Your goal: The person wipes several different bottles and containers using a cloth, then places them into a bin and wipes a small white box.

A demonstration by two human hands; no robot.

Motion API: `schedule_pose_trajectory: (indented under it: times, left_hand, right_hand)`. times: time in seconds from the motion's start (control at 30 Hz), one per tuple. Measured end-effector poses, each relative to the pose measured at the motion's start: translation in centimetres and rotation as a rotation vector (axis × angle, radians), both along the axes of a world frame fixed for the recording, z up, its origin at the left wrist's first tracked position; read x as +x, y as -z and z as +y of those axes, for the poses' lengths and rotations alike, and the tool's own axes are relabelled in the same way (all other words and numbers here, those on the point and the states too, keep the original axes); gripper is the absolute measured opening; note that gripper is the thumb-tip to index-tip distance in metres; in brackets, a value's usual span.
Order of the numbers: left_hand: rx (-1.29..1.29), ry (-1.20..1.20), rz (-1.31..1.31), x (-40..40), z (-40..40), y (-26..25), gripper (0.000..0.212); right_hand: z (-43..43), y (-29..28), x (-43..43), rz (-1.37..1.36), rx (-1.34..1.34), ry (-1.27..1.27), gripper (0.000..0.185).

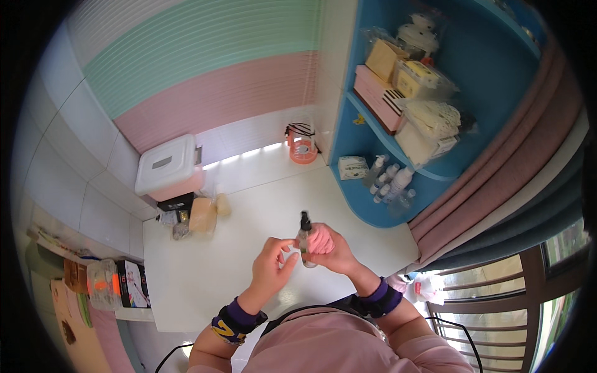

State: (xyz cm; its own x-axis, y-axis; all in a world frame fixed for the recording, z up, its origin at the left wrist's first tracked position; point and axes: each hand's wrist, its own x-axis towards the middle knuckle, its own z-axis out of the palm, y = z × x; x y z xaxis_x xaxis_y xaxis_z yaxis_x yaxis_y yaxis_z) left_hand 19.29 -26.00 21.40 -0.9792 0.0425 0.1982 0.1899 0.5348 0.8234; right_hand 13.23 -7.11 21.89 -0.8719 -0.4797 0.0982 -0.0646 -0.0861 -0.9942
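A clear bottle (305, 252) with a black spray or pump top stands nearly upright over the white tabletop, gripped by my right hand (344, 255). Bunched in that same hand is a pink cloth (321, 239), pressed along the bottle's right side. My left hand (271, 269) is just left of the bottle, its thumb and fingers apart and nothing held in them. Its index fingertip comes right up to the bottle; I cannot tell whether they touch. Both wrists wear dark bands.
The white table (205, 275) spans the space before me. Back left, a lidded storage box (170, 175) stands behind small packages (203, 214). An orange-pink device (302, 150) with a dark cable sits at the back. Several bottles (392, 184) occupy the blue corner shelf (359, 205), right.
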Motion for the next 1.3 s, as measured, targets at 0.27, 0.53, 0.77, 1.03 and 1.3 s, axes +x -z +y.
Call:
schedule_pose_trajectory:
  times: [0.27,0.53,0.77,1.03,1.3]
  left_hand:
    - [0.351,0.221,-0.058,-5.0,4.1,1.0,0.016]
    - [0.539,0.140,-0.079,-7.7,9.3,1.2,0.015]
    - [0.262,0.212,0.126,-10.0,14.5,3.8,0.018]
    - [0.314,0.136,0.065,-15.8,20.7,8.4,0.019]
    - [0.377,0.146,-0.011,-21.5,27.6,16.2,0.025]
  right_hand:
    - [4.7,1.6,-0.6,0.023,0.189,-0.076,0.059]
    - [9.7,5.5,-3.2,-0.470,-0.242,-0.183,0.045]
    - [14.3,10.3,-4.8,-0.487,-0.247,0.060,0.042]
    - [20.3,14.2,-5.8,-0.595,-0.132,0.234,0.037]
    - [25.2,14.1,-6.0,-0.594,-0.029,0.240,0.034]
